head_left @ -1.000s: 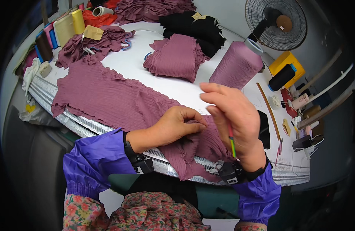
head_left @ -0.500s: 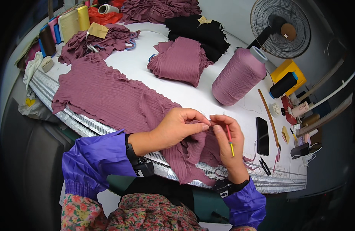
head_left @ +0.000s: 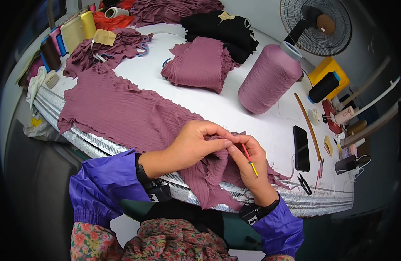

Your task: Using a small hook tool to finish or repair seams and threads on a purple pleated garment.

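The mauve pleated knit garment (head_left: 135, 117) lies spread across the white work table (head_left: 235, 113), its near end bunched and hanging over the table's ribbed metal edge, and that bunch is where I have both hands working. My left hand (head_left: 196, 145) has thumb and fingers pinched together on a fold of the knit, lifting it clear of the table. My right hand (head_left: 248, 163) touches the same fold from the other side, fingertips closed on a thin red-and-yellow hand tool (head_left: 249, 159) whose tip meets the fabric right at the left fingertips. I judge this as the stitch-level step, mending or picking at the knit's edge; the next move calls for a steady pinch on the left and a small, exact motion of the tool tip so the loops aren't pulled. Outward on the table: a folded stack of the same mauve knit (head_left: 200, 63), a large mauve thread cone (head_left: 270, 78), a black phone (head_left: 301, 148), small black snips (head_left: 304, 183), and a black pile of fabric (head_left: 222, 28) near the round fan (head_left: 316, 26).
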Action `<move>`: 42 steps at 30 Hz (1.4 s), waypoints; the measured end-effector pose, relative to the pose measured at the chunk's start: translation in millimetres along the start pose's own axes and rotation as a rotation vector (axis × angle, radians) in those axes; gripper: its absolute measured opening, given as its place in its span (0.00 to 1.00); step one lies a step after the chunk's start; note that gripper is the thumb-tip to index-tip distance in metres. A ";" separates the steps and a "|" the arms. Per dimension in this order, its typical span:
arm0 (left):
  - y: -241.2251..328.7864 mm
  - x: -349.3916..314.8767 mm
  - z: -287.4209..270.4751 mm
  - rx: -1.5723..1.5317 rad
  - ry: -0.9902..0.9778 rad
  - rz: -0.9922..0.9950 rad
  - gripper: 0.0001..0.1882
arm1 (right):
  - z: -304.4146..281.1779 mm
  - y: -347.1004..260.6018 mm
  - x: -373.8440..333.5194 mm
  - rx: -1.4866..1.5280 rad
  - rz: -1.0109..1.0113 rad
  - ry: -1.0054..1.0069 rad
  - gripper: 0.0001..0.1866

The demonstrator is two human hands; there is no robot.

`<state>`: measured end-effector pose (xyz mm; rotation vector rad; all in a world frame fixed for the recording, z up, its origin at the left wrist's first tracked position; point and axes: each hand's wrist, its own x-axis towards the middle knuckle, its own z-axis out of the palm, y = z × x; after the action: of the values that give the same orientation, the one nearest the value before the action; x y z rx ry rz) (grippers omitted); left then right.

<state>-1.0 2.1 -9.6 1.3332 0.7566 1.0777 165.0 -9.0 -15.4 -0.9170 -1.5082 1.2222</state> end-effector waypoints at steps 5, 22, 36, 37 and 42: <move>4.4 0.1 3.0 0.003 -0.019 0.003 0.08 | -2.4 3.6 -0.1 -0.007 -0.023 0.023 0.08; 0.9 -0.7 4.7 -0.156 0.023 -0.114 0.07 | -2.9 7.5 -2.4 -0.031 -0.001 -0.014 0.07; 7.6 -2.2 6.7 0.080 0.003 -0.028 0.05 | -6.0 7.5 -2.8 -0.169 -0.032 -0.039 0.06; 7.9 -1.9 6.8 0.091 0.001 -0.025 0.05 | -6.4 6.7 -2.9 -0.193 -0.039 -0.039 0.06; 5.3 -1.6 6.8 0.057 -0.012 -0.037 0.06 | -3.4 10.8 -2.6 -0.115 -0.090 0.000 0.08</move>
<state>3.7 -2.4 -3.7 1.3673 0.8056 1.0245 168.8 -8.3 -26.3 -0.9138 -1.6153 1.0800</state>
